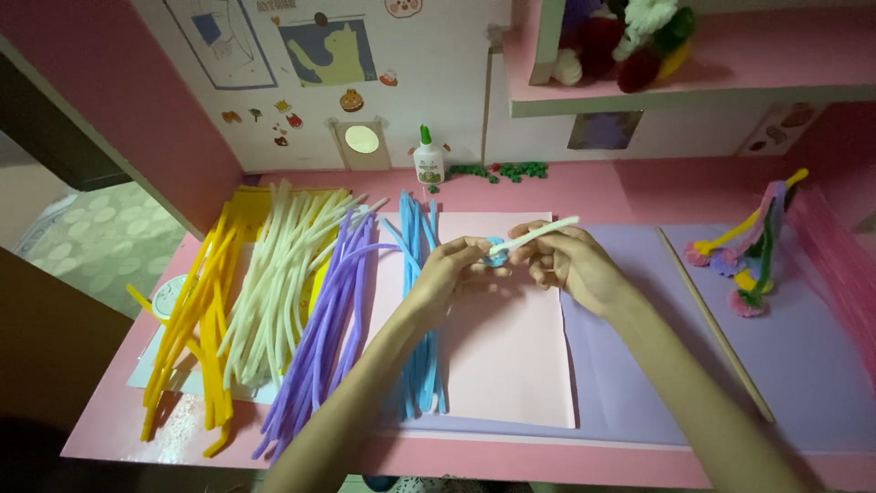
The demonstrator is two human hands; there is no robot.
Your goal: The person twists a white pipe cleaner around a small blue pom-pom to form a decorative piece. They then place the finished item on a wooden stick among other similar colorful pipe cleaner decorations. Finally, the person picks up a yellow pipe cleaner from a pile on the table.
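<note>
Left hand (453,265) pinches a small blue pipe-cleaner coil (494,256); right hand (568,263) grips a white pipe cleaner (534,236) laid across it. Both are held above the pink paper sheet (506,356), mid-desk. Risk: coil may unwind if the pinch slackens. Left forearm passes over the blue pipe-cleaner bundle (420,301) and could drag it toward the desk's near edge.

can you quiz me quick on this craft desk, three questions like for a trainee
1. True or false: the right hand holds a white pipe cleaner.
2. Which pipe cleaner pile lies nearest the left hand: a) yellow b) white c) blue?
3. What stands against the back wall behind the piles?

Key: 1 true. 2 c, the blue pile. 3 a glue bottle with a green cap.
</note>
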